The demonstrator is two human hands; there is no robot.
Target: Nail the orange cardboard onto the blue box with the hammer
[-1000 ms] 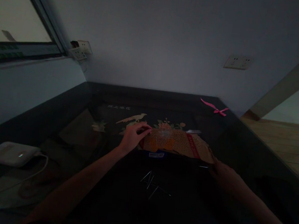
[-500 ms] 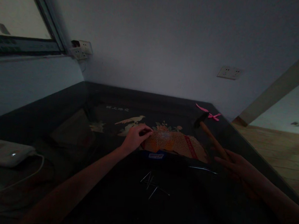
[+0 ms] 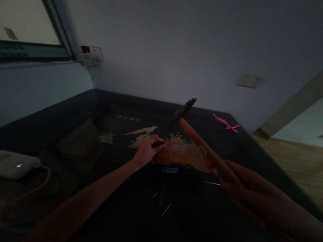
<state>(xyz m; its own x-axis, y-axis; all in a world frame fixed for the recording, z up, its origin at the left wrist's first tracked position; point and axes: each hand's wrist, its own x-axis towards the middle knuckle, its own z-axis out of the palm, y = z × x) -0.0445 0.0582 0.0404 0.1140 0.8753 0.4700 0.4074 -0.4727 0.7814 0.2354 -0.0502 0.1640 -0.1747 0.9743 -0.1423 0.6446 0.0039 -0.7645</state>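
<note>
My right hand (image 3: 246, 185) is wrapped around the wooden handle of a hammer (image 3: 198, 139). The dark hammer head is raised above the table, up and to the right of my left hand (image 3: 147, 150). My left fingers are pinched together at the left end of a tan, speckled piece (image 3: 188, 153) with an orange patch and a reddish band. Whatever lies between those fingertips is too small and dark to make out. Several thin nails (image 3: 162, 200) lie loose on the dark table in front of the piece. A blue item with a white label (image 3: 170, 169) sits at its near edge.
The dark tabletop (image 3: 117, 104) bears a printed bird and flowers. On the left are a white power bank (image 3: 9, 164) and its cable (image 3: 38, 183). A pink ribbon (image 3: 229, 126) lies at the back right. Wall sockets (image 3: 249, 80) and a window (image 3: 24, 7) are behind.
The hammer has swung left and up, so its head is now above the area near my left hand. My left hand stays pinched in the same place.
</note>
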